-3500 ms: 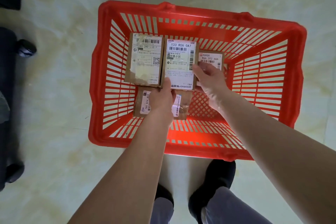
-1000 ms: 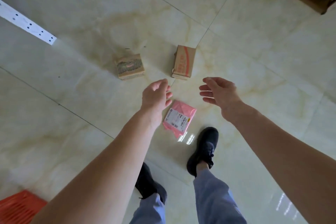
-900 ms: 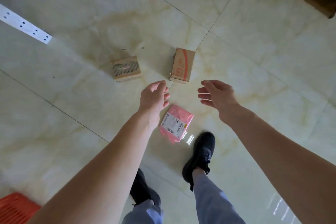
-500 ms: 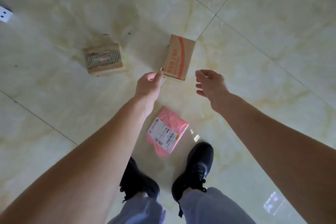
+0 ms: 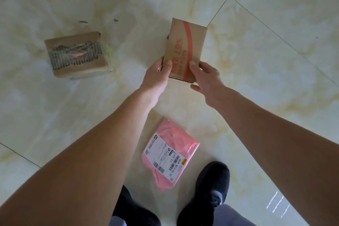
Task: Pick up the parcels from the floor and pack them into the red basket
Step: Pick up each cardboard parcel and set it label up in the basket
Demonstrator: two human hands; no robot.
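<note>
A brown cardboard parcel with a red stripe (image 5: 185, 47) lies on the pale tiled floor ahead of me. My left hand (image 5: 157, 75) grips its near left corner, thumb on top. My right hand (image 5: 207, 77) holds the near right corner, thumb on the top face. A second brown parcel with scribbled black marks (image 5: 76, 54) lies to the left, apart from both hands. A pink mailer bag with a white label (image 5: 168, 154) lies near my feet, between my forearms. The red basket is out of view.
My two black shoes (image 5: 205, 192) stand at the bottom edge, the right one beside the pink bag. Dark grout lines cross the glossy floor at the upper right and lower left.
Both hands have reached forward and closed on the near end of the red-striped parcel. The view has moved closer to the floor; the basket corner seen a second ago has left the frame.
</note>
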